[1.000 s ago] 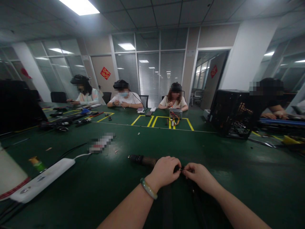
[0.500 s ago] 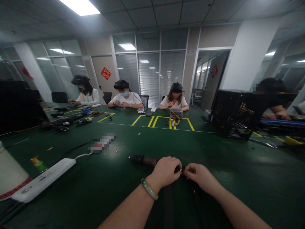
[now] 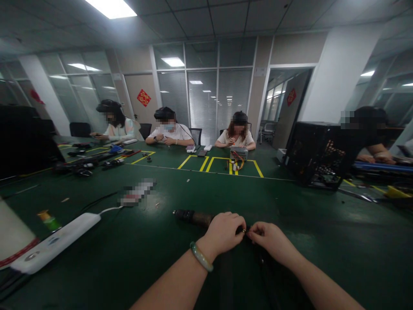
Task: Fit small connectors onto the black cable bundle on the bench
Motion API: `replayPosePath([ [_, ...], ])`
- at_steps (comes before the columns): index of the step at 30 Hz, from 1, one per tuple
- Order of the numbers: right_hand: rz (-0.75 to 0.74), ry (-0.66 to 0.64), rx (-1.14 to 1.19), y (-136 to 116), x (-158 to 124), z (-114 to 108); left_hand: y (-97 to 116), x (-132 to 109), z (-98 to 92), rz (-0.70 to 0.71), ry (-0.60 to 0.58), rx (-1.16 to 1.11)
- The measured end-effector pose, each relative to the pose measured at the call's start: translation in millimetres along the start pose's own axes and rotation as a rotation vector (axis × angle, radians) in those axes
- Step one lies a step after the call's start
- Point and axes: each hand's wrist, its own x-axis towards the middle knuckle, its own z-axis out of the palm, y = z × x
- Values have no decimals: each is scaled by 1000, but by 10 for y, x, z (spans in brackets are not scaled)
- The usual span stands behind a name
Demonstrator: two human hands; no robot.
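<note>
Close together over the green table (image 3: 135, 241), my two hands meet near the centre front. My left hand (image 3: 227, 230), with a jade-coloured bangle on its wrist, pinches a tiny shiny metal piece (image 3: 244, 231). Fingertips of my right hand (image 3: 269, 237) are pressed together right beside that piece, on a dark part too small to name. A dark rod-like tool (image 3: 196, 217) with a black end and metal tip lies on the table, partly behind my left hand. Dark strips run down below the hands, hard to make out.
A white power strip (image 3: 60, 243) and a green-and-gold spool (image 3: 49, 220) lie at left, near a white cylinder (image 3: 14, 232). A black computer case (image 3: 318, 155) stands at right. Several people sit across the table, near a grey power supply (image 3: 239, 153) and cables.
The view has shifted slightly. Both hands keep almost the same position, and the small metal piece between them looks slightly turned.
</note>
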Motion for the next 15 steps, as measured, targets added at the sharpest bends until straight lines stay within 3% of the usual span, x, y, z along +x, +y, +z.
replayPosePath([
  [15, 5, -5, 27, 44, 42, 20, -7, 14, 6, -38, -23, -26],
])
